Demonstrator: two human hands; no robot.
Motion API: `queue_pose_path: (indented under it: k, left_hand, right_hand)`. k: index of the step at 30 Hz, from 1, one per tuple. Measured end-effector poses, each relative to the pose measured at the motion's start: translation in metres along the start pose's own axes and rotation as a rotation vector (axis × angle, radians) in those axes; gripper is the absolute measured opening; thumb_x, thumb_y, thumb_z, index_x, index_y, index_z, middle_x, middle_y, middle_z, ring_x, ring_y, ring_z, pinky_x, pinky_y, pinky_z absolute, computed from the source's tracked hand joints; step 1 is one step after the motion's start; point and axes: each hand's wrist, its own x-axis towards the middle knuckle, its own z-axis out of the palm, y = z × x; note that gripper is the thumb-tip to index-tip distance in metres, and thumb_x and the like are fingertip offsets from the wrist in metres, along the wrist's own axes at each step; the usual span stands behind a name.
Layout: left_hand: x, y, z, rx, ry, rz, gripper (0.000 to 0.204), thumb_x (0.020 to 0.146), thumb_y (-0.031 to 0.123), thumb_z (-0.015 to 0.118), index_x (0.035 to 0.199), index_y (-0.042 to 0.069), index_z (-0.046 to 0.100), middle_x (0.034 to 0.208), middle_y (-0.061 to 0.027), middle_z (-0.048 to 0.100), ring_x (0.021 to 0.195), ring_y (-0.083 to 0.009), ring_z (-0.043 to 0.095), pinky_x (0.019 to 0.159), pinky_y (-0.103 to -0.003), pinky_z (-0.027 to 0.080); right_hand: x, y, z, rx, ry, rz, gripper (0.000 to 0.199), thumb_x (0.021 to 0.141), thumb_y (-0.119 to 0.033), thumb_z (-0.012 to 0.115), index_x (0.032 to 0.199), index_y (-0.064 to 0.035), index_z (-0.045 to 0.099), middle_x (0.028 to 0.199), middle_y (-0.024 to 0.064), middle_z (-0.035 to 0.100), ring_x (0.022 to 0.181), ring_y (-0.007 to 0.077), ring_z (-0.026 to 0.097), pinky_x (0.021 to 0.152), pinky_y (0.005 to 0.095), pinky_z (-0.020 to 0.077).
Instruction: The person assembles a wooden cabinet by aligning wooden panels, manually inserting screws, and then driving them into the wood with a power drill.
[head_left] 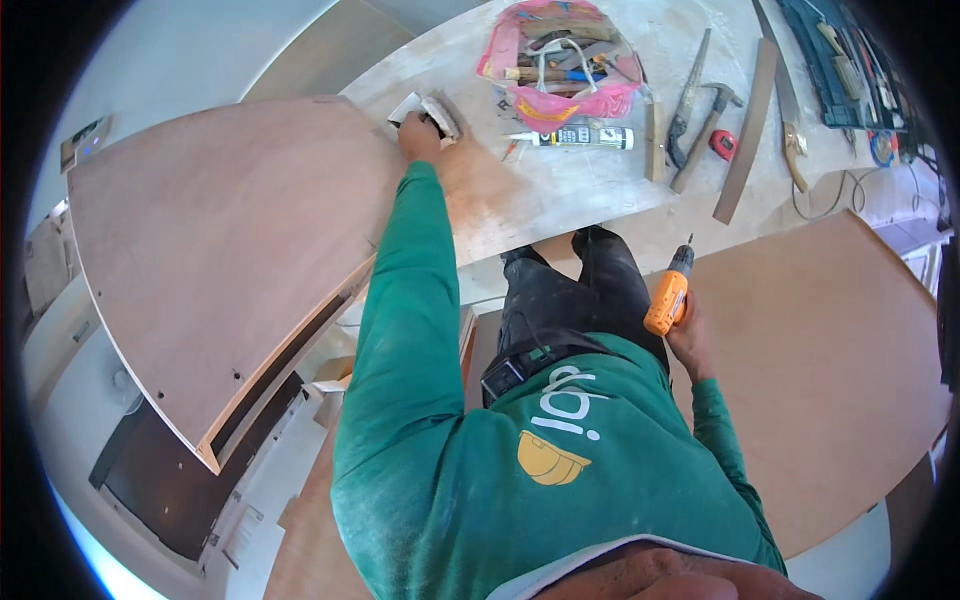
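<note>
My left hand (420,138) reaches far forward to a small open white box (441,115) at the table's left side. Its fingers are at the dark opening of the box, mostly hidden, so I cannot make out whether they pinch anything. Low on the right, my right hand (690,338) is wrapped round the handle of an orange cordless drill (667,302). The drill's black chuck holds a bit that points away from me, and it is held apart from the table (590,190).
A large brown wooden panel (240,230) lies at left, another panel (810,360) at right. On the table are a pink bag (560,105) of tools, a sealant tube (585,137), a hand saw (690,100), a hammer (705,135), a red tape measure (723,144) and a wooden strip (750,130).
</note>
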Motion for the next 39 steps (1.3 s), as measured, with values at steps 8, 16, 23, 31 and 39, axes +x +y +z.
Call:
queue_pose_path:
  k: [8, 16, 23, 31, 39]
  left_hand:
    - [-0.025, 0.031, -0.027, -0.424, 0.248, -0.088, 0.021, 0.098, 0.017, 0.066, 0.095, -0.004, 0.064, 0.091, -0.0211, 0.075, 0.084, -0.0339, 0.073, 0.077, -0.045, 0.058]
    - [-0.160, 0.050, -0.066, -1.583, -0.027, -0.406, 0.011, 0.107, 0.014, 0.058, 0.109, 0.003, 0.060, 0.089, -0.0106, 0.072, 0.074, -0.0163, 0.069, 0.064, -0.028, 0.056]
    - [-0.288, 0.067, -0.172, -1.886, -0.127, -0.378, 0.012, 0.103, 0.009, 0.065, 0.114, 0.006, 0.061, 0.105, -0.0075, 0.069, 0.094, -0.0158, 0.070, 0.082, -0.026, 0.062]
    - [-0.386, -0.017, -0.280, -2.024, 0.168, -0.356, 0.018, 0.104, 0.014, 0.066, 0.119, 0.005, 0.059, 0.103, -0.0056, 0.068, 0.094, -0.0163, 0.070, 0.084, -0.027, 0.062]
    - [-0.490, -0.135, -0.348, -2.040, 0.493, -0.294, 0.024, 0.102, 0.013, 0.070, 0.120, 0.004, 0.058, 0.100, -0.0069, 0.066, 0.094, -0.0170, 0.070, 0.083, -0.027, 0.062]
  right_hand:
    - [0.034, -0.008, -0.020, -0.022, -0.085, -0.105, 0.044, 0.085, -0.020, 0.082, 0.117, -0.0025, 0.059, 0.104, 0.0198, 0.070, 0.099, 0.0394, 0.069, 0.085, 0.0434, 0.0536]
    - [0.064, -0.079, -0.019, 0.022, -0.412, -0.584, 0.043, 0.086, -0.021, 0.075, 0.122, -0.0027, 0.060, 0.108, 0.0194, 0.069, 0.102, 0.0401, 0.067, 0.089, 0.0409, 0.0526]
    - [0.030, -0.165, 0.015, -0.149, -0.549, -0.992, 0.031, 0.083, -0.014, 0.076, 0.110, -0.0023, 0.064, 0.101, 0.0165, 0.067, 0.090, 0.0344, 0.065, 0.082, 0.0400, 0.0516]
    - [-0.060, -0.242, 0.111, -0.077, -0.754, -1.114, 0.021, 0.082, -0.012, 0.073, 0.100, -0.0041, 0.067, 0.090, 0.0123, 0.067, 0.079, 0.0340, 0.065, 0.072, 0.0391, 0.0542]
    - [-0.116, -0.278, 0.233, -0.231, -0.956, -1.340, 0.023, 0.085, -0.014, 0.073, 0.106, -0.0053, 0.066, 0.094, 0.0122, 0.068, 0.080, 0.0335, 0.067, 0.072, 0.0392, 0.0549]
